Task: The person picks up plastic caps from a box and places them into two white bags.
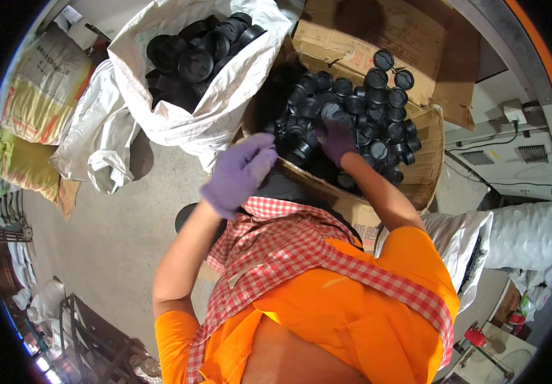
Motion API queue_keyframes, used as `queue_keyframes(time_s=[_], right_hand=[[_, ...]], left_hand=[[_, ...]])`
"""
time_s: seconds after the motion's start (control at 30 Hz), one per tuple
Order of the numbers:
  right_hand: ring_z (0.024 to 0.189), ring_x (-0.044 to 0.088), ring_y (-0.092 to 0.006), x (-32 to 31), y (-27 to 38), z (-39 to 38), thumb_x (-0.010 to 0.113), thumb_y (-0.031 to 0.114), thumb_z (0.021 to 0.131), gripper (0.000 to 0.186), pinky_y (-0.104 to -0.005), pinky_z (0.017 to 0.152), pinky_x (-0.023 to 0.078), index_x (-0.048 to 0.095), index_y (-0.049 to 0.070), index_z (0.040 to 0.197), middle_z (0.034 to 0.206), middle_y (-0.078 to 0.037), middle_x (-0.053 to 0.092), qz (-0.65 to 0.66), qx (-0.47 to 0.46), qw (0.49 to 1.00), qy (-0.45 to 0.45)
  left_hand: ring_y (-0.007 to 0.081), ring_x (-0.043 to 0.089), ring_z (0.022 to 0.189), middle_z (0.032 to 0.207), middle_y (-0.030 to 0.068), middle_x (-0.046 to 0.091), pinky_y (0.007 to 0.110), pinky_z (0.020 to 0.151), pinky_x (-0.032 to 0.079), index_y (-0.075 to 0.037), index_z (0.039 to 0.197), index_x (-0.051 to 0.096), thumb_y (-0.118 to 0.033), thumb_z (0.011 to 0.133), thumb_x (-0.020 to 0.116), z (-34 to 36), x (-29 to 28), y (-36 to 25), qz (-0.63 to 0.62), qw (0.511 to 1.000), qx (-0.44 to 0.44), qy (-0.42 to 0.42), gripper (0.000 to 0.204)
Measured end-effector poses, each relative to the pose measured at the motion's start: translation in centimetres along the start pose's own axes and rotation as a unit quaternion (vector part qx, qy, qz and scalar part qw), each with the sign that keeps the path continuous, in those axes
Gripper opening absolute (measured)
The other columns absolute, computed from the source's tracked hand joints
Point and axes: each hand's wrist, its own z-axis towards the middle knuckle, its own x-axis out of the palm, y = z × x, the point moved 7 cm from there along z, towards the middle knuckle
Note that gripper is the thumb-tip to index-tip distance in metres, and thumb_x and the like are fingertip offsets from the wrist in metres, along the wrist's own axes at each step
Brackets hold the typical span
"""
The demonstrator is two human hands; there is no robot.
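My left hand (240, 174), in a purple glove, hovers in front of the box's near left corner. Its fingers are loosely bent, with a gap at the thumb, and nothing shows in it. My right hand (337, 139), gloved the same, reaches down into a large cardboard box (431, 137) among many round black plastic caps (378, 79). The fingertips are dark against the caps, so I cannot tell whether they grip one. Left of the box, a white woven sack (167, 128) stands with its mouth wide apart, holding larger-looking round black caps (195, 65).
An empty-looking white sack (100, 137) and stacked yellowish bags (42, 96) lie at the left. A metal frame (81, 329) stands at the lower left. Bulging white bags (525, 235) sit at the right, below a white cabinet (512, 157) with a trailing cable. The box flaps (378, 32) stand up at the back.
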Motion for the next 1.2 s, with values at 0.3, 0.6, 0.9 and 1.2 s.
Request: queue_keyframes(time_s=[0.3,0.6,0.9,1.2], right_hand=[[0.094,0.058,-0.0326,-4.9,10.3,-7.1,0.056,0.015,0.079,0.025,-0.0386,0.079,0.047,0.057,0.004,0.101,0.101,-0.018,0.058,0.368,-0.138,0.917,0.068],[0.102,0.055,-0.0315,-6.8,13.8,-6.5,0.065,0.008,0.062,0.043,-0.0384,0.090,0.042,0.055,0.006,0.104,0.107,-0.015,0.056,0.121,-0.386,0.909,0.098],[0.085,0.060,-0.0339,-4.3,12.6,-8.4,0.062,0.018,0.078,0.022,-0.0407,0.073,0.047,0.057,0.007,0.097,0.093,-0.015,0.062,0.152,-0.196,0.946,0.207],[0.065,0.056,-0.0108,-5.6,14.2,-8.4,0.060,0.017,0.081,0.016,-0.0250,0.058,0.044,0.062,0.002,0.079,0.070,-0.004,0.059,0.587,-0.078,0.617,0.518]], left_hand=[[0.0153,0.057,0.082,0.097,0.0075,0.055,0.027,0.070,0.050,-0.001,0.130,0.036,-0.017,0.082,0.055,0.8,4.1,7.7,-0.341,0.927,-0.152,-0.037,0.053],[0.0108,0.053,0.080,0.089,0.0033,0.059,0.023,0.073,0.045,0.002,0.109,0.059,-0.008,0.075,0.056,-1.5,2.4,9.8,-0.113,0.974,-0.129,0.148,0.035],[0.0291,0.063,0.080,0.092,0.0120,0.066,0.033,0.072,0.050,-0.008,0.106,0.061,-0.006,0.075,0.058,-1.5,1.0,6.2,0.174,0.983,0.063,0.017,0.031],[0.0231,0.060,0.086,0.097,0.0121,0.061,0.032,0.076,0.048,0.001,0.112,0.049,-0.010,0.077,0.053,-2.8,1.4,3.9,-0.255,0.951,-0.045,0.171,0.038]])
